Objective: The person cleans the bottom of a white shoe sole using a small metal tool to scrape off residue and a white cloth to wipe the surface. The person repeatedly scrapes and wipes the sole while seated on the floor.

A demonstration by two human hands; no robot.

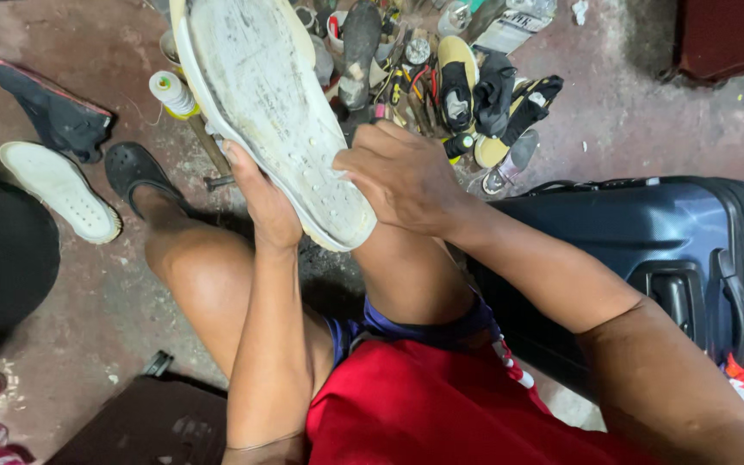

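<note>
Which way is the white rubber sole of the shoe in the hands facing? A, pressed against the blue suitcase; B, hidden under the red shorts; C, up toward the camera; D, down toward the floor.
C: the dirty white rubber sole faces up toward the camera, with the left hand and right hand holding its heel end.

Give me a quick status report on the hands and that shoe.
Left hand and right hand both gripping the worn white rubber-soled shoe, sole up over the knees. Thread spool and hammer just behind it.
</note>
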